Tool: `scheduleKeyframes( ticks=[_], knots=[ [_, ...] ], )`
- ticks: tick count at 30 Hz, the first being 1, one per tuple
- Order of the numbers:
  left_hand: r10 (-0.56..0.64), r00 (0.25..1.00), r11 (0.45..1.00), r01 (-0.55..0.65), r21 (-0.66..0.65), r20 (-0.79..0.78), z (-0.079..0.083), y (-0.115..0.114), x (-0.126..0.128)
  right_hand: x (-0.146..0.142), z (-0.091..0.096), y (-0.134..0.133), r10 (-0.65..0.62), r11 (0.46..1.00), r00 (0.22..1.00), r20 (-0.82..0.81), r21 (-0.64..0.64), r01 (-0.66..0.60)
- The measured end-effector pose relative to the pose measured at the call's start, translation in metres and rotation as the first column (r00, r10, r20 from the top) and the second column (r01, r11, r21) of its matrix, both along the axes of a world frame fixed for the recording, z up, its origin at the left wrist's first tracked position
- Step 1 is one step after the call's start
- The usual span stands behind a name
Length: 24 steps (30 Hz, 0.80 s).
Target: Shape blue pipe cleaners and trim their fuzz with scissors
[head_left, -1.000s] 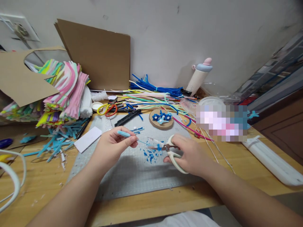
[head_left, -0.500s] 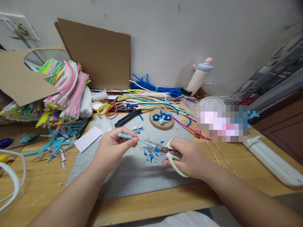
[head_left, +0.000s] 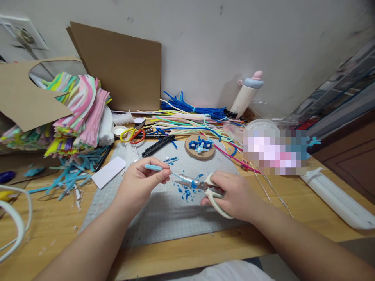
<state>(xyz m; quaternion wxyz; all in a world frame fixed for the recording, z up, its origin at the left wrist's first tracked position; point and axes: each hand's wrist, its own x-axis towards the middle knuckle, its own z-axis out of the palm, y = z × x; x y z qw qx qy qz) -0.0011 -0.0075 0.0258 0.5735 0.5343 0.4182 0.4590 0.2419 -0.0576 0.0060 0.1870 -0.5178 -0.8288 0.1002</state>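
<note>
Between thumb and fingers, my left hand (head_left: pixel 143 175) pinches a short light-blue pipe cleaner (head_left: pixel 153 168). A thin end of it sticks out toward the blades. My right hand (head_left: pixel 234 195) grips white-handled scissors (head_left: pixel 215 197), whose blades are parted and point left, close to my left fingertips. Blue fluff clippings (head_left: pixel 186 194) lie scattered on the grey cutting mat (head_left: pixel 164 222) under the blades. Behind the hands, a round cardboard disc (head_left: pixel 191 154) carries small blue flowers (head_left: pixel 201 144) with white centres. Short cut blue pieces (head_left: pixel 171 160) lie beyond my left hand.
Bundles of coloured pipe cleaners (head_left: pixel 84 105) fill the left side, by a cardboard sheet (head_left: pixel 131 74). Orange-and-yellow scissors (head_left: pixel 136 134), a black pen-like tool (head_left: pixel 158 145) and loose stems (head_left: pixel 181 121) lie behind the mat. A bottle (head_left: pixel 247 95) stands at the wall; a white roll (head_left: pixel 340 199) lies right.
Both hands stay almost in place. The light-blue pipe cleaner has tilted or shifted very slightly to the left; the scissor blades look nearly the same.
</note>
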Motion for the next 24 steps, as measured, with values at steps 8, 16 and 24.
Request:
scheduleKeyframes(
  ticks=[8, 16, 24],
  knots=[
    [0.013, 1.000, 1.000, -0.013, -0.001, 0.019, 0.0009, 0.0000, 0.0004, 0.0009, -0.0014, -0.0003, -0.001, 1.000, 1.000, -0.012, -0.020, 0.001],
    [0.031, 0.998, 0.999, -0.030, -0.013, 0.046, 0.0032, -0.0008, 0.0012, 0.0009, -0.0016, -0.0007, -0.013, 0.999, 1.000, -0.004, -0.039, 0.012],
    [-0.019, 0.991, 0.995, 0.033, -0.096, 0.134, 0.0031, 0.0009, 0.0010, 0.0017, -0.0004, -0.0002, -0.026, 0.998, 0.999, -0.019, -0.054, 0.025]
  ],
)
